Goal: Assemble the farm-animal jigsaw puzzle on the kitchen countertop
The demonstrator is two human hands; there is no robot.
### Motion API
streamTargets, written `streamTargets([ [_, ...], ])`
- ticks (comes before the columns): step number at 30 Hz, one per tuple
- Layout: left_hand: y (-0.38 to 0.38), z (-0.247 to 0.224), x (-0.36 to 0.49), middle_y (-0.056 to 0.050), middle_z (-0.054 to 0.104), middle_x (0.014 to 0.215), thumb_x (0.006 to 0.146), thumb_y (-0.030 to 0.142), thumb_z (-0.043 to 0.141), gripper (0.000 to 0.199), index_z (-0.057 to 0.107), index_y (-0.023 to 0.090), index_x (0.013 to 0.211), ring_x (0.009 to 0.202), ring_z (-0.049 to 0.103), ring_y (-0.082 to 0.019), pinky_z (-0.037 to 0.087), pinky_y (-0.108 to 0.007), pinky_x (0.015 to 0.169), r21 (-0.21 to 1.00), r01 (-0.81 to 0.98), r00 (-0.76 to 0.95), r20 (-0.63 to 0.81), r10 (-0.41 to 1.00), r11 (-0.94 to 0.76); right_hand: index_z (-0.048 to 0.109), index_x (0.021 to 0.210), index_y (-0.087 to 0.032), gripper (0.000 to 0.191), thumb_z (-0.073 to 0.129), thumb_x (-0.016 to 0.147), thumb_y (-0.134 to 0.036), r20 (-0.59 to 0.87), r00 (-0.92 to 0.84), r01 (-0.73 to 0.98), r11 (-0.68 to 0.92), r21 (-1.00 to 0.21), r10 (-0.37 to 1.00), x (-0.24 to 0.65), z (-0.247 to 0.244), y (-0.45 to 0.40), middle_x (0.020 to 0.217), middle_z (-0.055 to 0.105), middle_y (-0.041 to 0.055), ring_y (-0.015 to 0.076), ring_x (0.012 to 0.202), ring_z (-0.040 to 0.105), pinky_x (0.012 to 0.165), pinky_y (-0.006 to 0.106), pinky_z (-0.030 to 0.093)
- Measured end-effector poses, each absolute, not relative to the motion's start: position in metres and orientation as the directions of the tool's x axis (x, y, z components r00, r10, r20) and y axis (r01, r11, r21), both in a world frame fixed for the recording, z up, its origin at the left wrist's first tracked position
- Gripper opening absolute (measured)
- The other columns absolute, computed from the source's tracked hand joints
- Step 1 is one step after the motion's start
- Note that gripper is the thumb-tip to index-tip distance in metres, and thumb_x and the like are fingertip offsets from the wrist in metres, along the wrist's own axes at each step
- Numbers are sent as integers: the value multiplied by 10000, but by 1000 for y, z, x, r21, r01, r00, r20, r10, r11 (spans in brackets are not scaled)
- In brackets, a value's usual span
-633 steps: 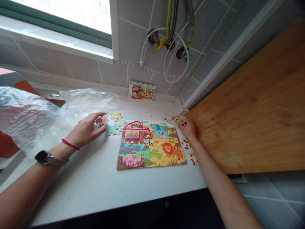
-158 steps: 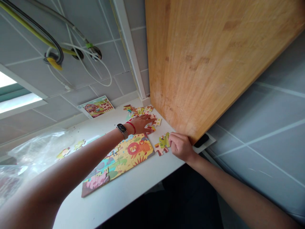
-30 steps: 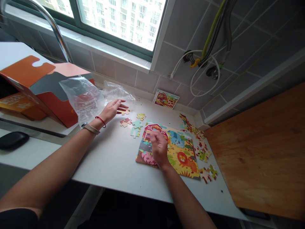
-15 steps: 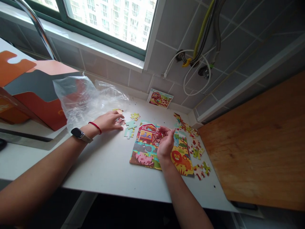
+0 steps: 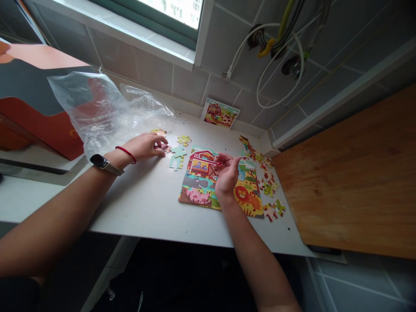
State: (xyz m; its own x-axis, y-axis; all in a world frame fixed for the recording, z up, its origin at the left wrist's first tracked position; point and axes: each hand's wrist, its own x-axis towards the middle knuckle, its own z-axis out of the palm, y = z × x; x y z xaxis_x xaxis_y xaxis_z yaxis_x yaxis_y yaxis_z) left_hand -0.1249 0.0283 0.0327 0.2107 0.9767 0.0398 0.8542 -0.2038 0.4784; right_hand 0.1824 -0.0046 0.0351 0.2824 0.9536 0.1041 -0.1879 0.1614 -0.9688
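Note:
My left hand [image 5: 144, 146], with a red string and a dark watch on its wrist, is low over the table. Its thumb and fingers are apart around a pink jigsaw piece [image 5: 167, 148]; whether they touch it I cannot tell. My right hand [image 5: 227, 175] rests over the partly assembled animal puzzle [image 5: 198, 197], its fingers loosely curled and apart, holding nothing visible. It hides the middle of the puzzle, which shows a red barn, a hippo, a pig and lions. Pale green pieces [image 5: 177, 161] and a yellow-green piece [image 5: 184, 140] lie between my hands.
Several loose pieces [image 5: 268, 187] lie right of the puzzle, beside a wooden board [image 5: 344, 182]. A picture card [image 5: 220, 113] leans on the tiled wall. Clear plastic bags [image 5: 100, 117] and an orange box [image 5: 35, 125] stand at left. Cables [image 5: 276, 47] hang from the wall.
The camera view has tipped downward, so the table sits higher in the picture. Both hands stay nearly where they were, the left over the pink piece and the right over the puzzle.

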Motion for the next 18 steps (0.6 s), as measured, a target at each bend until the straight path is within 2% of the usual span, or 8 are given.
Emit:
streamTargets([
  [10, 29, 32, -125, -67, 731, 924, 695, 577, 737, 467, 775, 263, 1037, 826, 683, -260, 508, -369, 814, 537, 826, 184, 30, 982, -171, 733, 922, -199, 701, 370, 967, -797, 103, 260, -216, 162, -963, 960, 181, 35, -8, 860, 734, 60, 172, 801, 669, 685, 294, 510],
  [18, 27, 35, -121, -62, 712, 939, 731, 495, 732, 425, 774, 242, 1070, 832, 679, -242, 520, -352, 808, 492, 849, 198, 38, 979, -191, 751, 906, -202, 687, 400, 962, -790, 106, 234, -230, 161, -960, 967, 180, 37, -8, 858, 735, 55, 166, 786, 662, 683, 292, 509],
])
